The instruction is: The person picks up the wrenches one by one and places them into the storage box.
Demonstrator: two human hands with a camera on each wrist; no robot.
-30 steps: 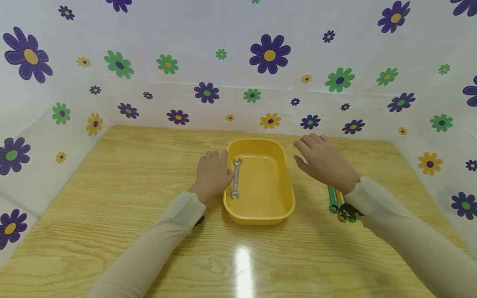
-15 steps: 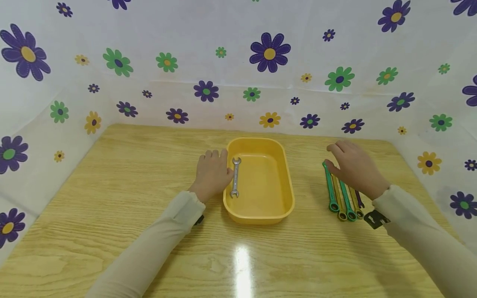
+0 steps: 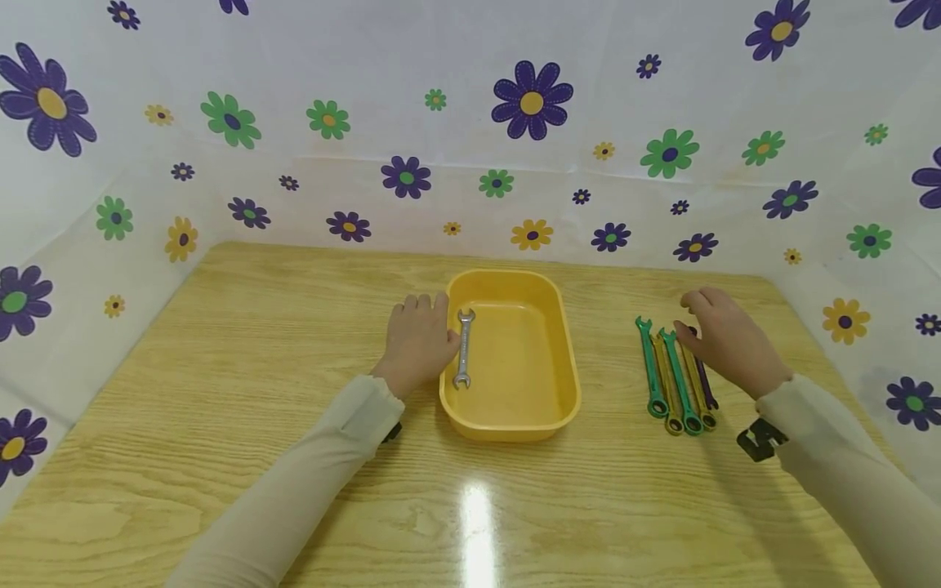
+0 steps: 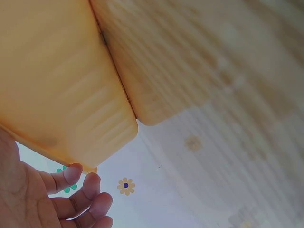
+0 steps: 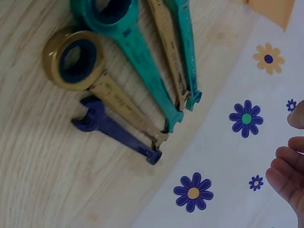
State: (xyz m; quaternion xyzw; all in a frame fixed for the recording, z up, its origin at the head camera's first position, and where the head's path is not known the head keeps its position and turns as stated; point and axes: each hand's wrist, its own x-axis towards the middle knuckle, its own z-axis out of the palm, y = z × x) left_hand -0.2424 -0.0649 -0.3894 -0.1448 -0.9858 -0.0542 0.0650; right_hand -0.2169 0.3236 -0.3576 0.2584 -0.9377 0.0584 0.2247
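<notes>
In the head view, my left hand [image 3: 417,341] grips the left rim of a yellow plastic tub [image 3: 507,367], thumb over the edge. The left wrist view shows its fingers loosely bent by the rim. A silver double open-end wrench [image 3: 465,351] lies inside along the left wall. My right hand [image 3: 735,343] hovers with relaxed fingers and holds nothing, over the far end of a row of wrenches. That row has a green ratchet wrench [image 3: 650,367], a second green wrench [image 3: 683,384], two gold wrenches [image 5: 128,111] and a short purple wrench [image 5: 118,133] nearest the hand.
The wooden table [image 3: 294,327] carries everything. A white cloth [image 3: 331,65] with printed flowers stands behind it and along both sides. Light glares off the front [image 3: 478,523] of the table.
My right hand has moved right from beside the tub to above the row's right end, uncovering the wrenches. My left hand, the tub and the silver wrench stay put.
</notes>
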